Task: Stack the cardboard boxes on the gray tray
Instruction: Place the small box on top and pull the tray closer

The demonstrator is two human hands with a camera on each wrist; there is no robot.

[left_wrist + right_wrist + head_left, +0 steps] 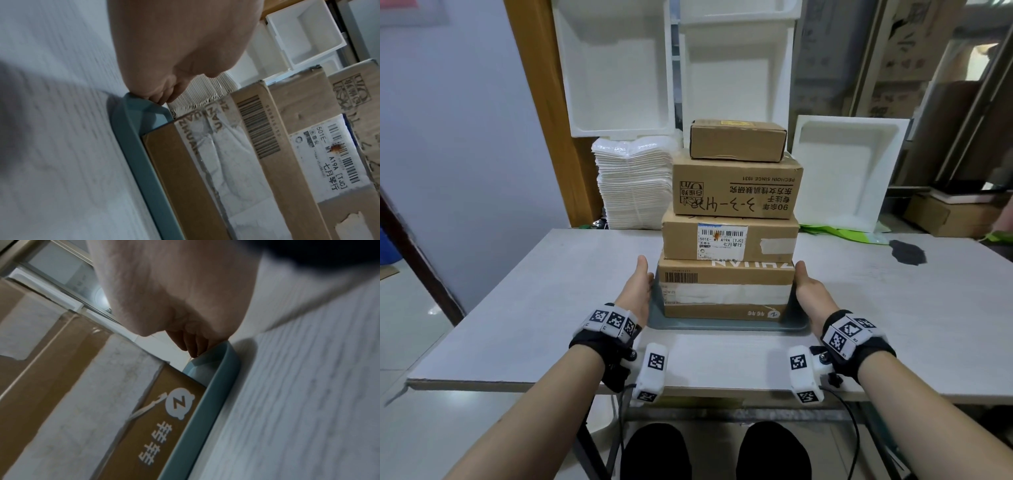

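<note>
Several cardboard boxes stand stacked on the gray tray [722,324] in the middle of the table. The bottom box [726,291] carries white tape, the second box [729,240] a barcode label, the third box [736,188] printed text, and a small box [738,140] tops the pile. My left hand [640,287] lies along the tray's left edge, thumb up. Its fingers [158,97] curl onto the tray [131,138] rim. My right hand [808,289] mirrors it on the right edge, its fingers [193,344] bent onto the tray [216,386] rim.
The light table [534,308] has its near edge just under my wrists. A dark stain [907,251] marks its far right. Behind it stand a stack of white sheets [633,185], white foam trays [846,171] against the wall, and more cartons [941,216] at right.
</note>
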